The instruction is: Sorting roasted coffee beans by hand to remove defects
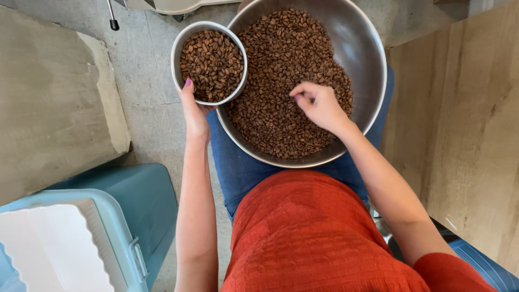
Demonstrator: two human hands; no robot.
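The person sits with a wide steel bowl point(361, 48) resting on their lap, on blue jeans point(238, 173), below which an orange top point(308, 232) fills the lower middle of the view. The bowl is more than half covered with roasted coffee beans point(281, 103), its far right wall bare and shiny.

The left hand point(193, 111) holds a small pale cup point(178, 51) full of beans against the bowl's left rim; the grip is closed on the cup from below, thumb up along the near wall, nail painted pink. The right hand point(320, 104) lies down in the bowl on the beans, its grip narrow, fingertips pinched together as on a bean, though what is between them is too small to tell.

The floor point(146, 59) is grey concrete, mottled. On the left lies a thick grey slab point(51, 103) with a chipped pale edge. At the lower left stands a teal plastic bin point(135, 200), with a white ridged liner point(48, 249) and a latch on its side. To the right a pale wooden panel point(465, 124) rises beside the person's knee. At the top edge a thin metal leg point(112, 16) with a black foot stands on the floor.
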